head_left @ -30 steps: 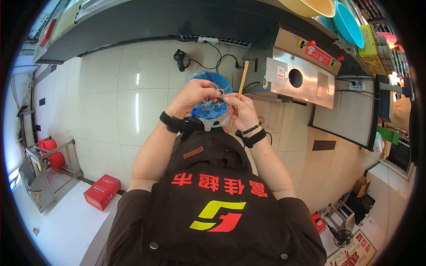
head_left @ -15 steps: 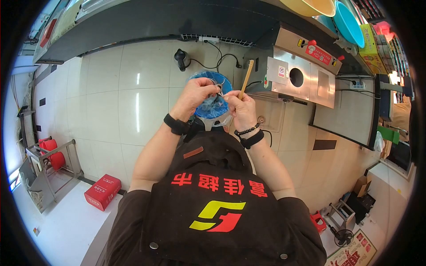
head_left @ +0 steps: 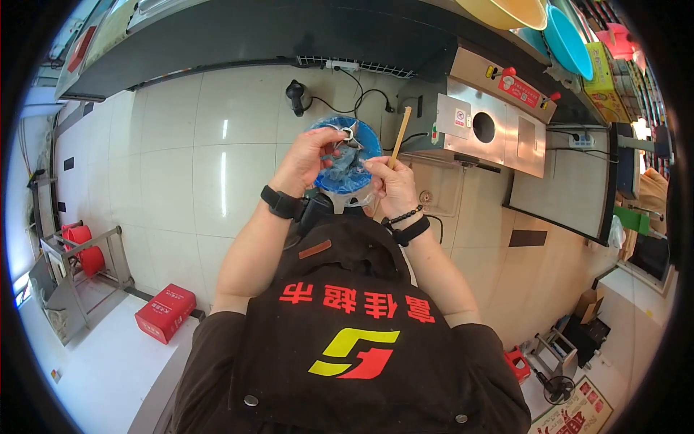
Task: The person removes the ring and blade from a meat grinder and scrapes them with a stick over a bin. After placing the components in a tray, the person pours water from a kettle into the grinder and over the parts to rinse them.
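My left hand (head_left: 312, 158) is over the left side of a blue bucket (head_left: 370, 137), thumb and fingers pinched on a small pale, curled piece (head_left: 349, 134) whose kind I cannot make out. My right hand (head_left: 394, 182) is at the bucket's right side. A thin tan wooden stick (head_left: 402, 134) is held in it, pointing up and away from me. The thumb and forefinger of that hand are pressed together over the rim; anything tiny between them is too small to tell. Clear plastic (head_left: 367, 194) lines the bucket, and greyish contents lie inside.
A black handheld scanner-like device (head_left: 297, 98) with a cable stands on the tiled floor beyond the bucket. To the right is a steel machine (head_left: 499, 134) with a round hole. A dark counter (head_left: 238, 40) runs along the far side. A red box (head_left: 166, 313) lies at left.
My hands were close together over the bucket; now they are apart. The left has moved slightly left with the pale piece, the right slightly down, still with the stick.
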Motion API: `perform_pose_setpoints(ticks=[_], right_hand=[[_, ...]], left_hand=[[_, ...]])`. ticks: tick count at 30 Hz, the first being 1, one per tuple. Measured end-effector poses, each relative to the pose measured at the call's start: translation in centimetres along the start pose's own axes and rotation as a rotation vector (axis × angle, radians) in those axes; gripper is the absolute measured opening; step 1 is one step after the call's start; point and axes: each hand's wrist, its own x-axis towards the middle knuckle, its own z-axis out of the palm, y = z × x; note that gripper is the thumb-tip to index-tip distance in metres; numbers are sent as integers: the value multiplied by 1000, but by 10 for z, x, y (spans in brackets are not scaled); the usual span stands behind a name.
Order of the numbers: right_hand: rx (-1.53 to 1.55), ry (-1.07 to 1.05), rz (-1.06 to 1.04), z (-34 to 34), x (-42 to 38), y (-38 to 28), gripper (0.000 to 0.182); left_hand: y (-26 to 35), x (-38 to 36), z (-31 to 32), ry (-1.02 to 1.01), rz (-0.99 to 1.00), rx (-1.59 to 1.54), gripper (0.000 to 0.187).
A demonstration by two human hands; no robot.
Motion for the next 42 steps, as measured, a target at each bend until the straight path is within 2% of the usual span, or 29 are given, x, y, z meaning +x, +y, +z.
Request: perform_pose_setpoints(ticks=[8, 10, 23, 26, 31, 35, 42], right_hand=[[62, -45, 67, 6, 6, -4, 9], [125, 11, 89, 9, 6, -4, 14], [127, 27, 38, 13, 10, 1, 12], [15, 53, 51, 13, 13, 2, 13], [-323, 96, -104, 5, 33, 14, 14], [-371, 62, -46, -1, 46, 16, 16], [-356, 38, 59, -4, 56, 19, 8]], left_hand=[[-2, -7, 6, 12, 51, 37, 9], [-5, -5, 4, -19, 37, 64, 9], [-8, -5, 4, 1, -13, -32, 8], [-4, -4, -1, 0, 9, -53, 9], [5, -6, -8, -29, 198, 66, 8], [8, -7, -15, -32, 203, 113, 8], [10, -7, -17, 5, 195, 114, 9]])
